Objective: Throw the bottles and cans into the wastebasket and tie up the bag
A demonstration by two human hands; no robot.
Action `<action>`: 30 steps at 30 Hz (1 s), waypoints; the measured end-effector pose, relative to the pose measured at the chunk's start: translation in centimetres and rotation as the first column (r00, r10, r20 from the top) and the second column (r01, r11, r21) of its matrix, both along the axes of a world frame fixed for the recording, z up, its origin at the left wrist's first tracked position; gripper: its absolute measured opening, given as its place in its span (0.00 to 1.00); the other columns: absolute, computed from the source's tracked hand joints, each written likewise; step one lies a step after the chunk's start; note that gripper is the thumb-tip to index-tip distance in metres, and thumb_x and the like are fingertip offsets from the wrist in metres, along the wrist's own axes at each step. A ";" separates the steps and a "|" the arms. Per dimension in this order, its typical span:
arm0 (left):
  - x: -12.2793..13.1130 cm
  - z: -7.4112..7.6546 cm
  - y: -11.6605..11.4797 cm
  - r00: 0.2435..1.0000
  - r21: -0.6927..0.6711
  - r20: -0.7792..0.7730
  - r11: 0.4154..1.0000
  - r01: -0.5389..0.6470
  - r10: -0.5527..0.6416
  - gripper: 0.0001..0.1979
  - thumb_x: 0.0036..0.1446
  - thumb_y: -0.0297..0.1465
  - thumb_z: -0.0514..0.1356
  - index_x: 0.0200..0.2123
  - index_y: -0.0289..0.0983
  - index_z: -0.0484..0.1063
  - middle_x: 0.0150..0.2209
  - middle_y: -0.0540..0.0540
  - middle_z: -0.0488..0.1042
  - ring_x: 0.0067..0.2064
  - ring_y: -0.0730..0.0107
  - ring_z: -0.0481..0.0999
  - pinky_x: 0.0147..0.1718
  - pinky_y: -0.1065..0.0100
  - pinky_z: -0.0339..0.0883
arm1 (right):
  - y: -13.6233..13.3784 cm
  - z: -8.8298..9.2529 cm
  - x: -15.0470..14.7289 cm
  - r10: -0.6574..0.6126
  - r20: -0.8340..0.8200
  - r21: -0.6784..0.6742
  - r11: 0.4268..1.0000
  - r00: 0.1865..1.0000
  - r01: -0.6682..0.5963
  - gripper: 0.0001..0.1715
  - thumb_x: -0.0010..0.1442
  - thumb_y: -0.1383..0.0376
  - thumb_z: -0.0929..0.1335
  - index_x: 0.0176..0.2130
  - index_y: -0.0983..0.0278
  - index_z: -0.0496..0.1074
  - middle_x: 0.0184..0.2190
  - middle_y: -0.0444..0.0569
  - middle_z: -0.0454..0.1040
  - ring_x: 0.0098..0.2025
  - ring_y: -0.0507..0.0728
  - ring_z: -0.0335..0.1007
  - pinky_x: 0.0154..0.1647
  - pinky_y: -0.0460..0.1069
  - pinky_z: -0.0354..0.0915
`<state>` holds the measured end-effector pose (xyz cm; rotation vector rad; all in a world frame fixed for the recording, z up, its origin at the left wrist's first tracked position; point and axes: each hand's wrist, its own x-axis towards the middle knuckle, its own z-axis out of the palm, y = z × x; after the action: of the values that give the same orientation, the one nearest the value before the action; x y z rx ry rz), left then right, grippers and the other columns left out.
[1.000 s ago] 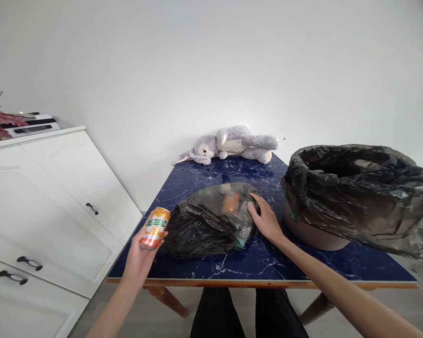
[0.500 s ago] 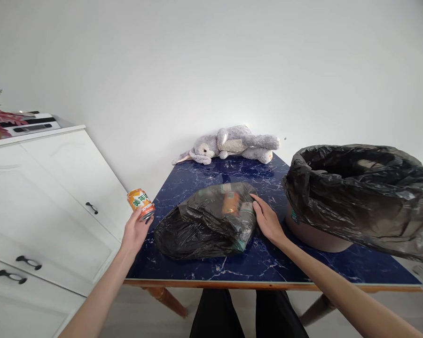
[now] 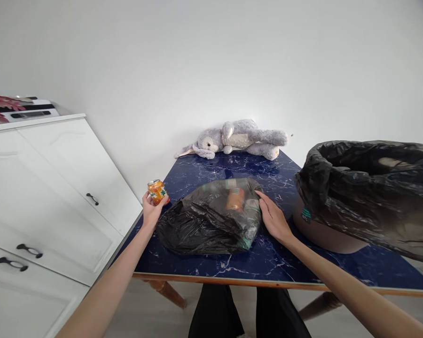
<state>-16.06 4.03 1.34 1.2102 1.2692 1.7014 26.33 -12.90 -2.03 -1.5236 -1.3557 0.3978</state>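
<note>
My left hand is closed round an orange drink can, held upright just above the left edge of the blue marbled table. A black plastic bag with several items showing through it lies in the middle of the table. My right hand rests against the bag's right side, its fingers stretched out flat on the plastic. The can sits close to the bag's upper left corner.
A bin lined with a black bag stands at the table's right. A grey plush toy lies at the far edge against the wall. A white cabinet with drawers stands to the left.
My left hand has carried the can up and forward, from near the table's front left corner to beside the bag's upper left. The right hand stays on the bag.
</note>
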 end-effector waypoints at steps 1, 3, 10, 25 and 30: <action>-0.1 -0.1 0.1 1.000 0.001 -0.026 1.000 -0.007 0.007 0.42 0.46 0.25 0.79 0.61 0.42 0.64 0.58 0.40 0.76 0.60 0.52 0.79 0.65 0.49 0.69 | 0.0 0.0 0.0 0.000 0.002 0.002 1.000 1.000 0.000 0.36 0.75 0.46 0.54 0.70 0.57 0.67 0.71 0.53 0.68 0.73 0.66 0.63 0.74 0.66 0.58; -0.1 -0.2 0.3 0.997 0.004 -0.072 1.000 -0.018 0.018 0.42 0.46 0.26 0.79 0.60 0.42 0.64 0.59 0.39 0.75 0.61 0.51 0.79 0.65 0.48 0.68 | 0.0 0.1 -0.1 -0.002 0.004 0.005 1.000 1.000 0.002 0.36 0.75 0.46 0.54 0.70 0.58 0.68 0.71 0.53 0.68 0.73 0.66 0.63 0.75 0.65 0.57; 0.1 -0.8 0.2 0.983 0.025 -0.181 1.000 -0.008 0.013 0.42 0.46 0.29 0.79 0.61 0.42 0.62 0.63 0.37 0.72 0.66 0.50 0.74 0.68 0.48 0.64 | -0.2 0.4 -0.2 -0.005 0.001 -0.009 1.000 1.000 0.005 0.36 0.75 0.47 0.54 0.70 0.58 0.67 0.71 0.52 0.68 0.73 0.66 0.62 0.75 0.66 0.58; -0.9 -0.9 -7.3 0.917 0.137 -0.343 0.976 -0.168 0.206 0.22 0.60 0.36 0.64 0.54 0.41 0.62 0.59 0.35 0.70 0.64 0.50 0.73 0.66 0.41 0.64 | 0.4 -0.4 0.0 0.011 -0.025 -0.007 1.000 1.000 -0.011 0.35 0.76 0.47 0.54 0.71 0.56 0.67 0.71 0.52 0.68 0.73 0.67 0.62 0.73 0.67 0.60; 0.9 1.4 -11.0 0.785 0.248 -0.597 0.969 -0.012 0.163 0.12 0.62 0.36 0.62 0.47 0.41 0.73 0.52 0.42 0.74 0.59 0.51 0.73 0.64 0.46 0.64 | 0.7 -0.6 0.1 0.012 -0.015 -0.011 1.000 1.000 -0.012 0.34 0.76 0.48 0.53 0.70 0.56 0.67 0.70 0.52 0.69 0.73 0.67 0.63 0.73 0.66 0.60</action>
<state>-15.19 -6.96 2.70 1.9932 1.5399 1.6031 26.45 -12.18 -2.66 -1.5192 -1.3536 0.4243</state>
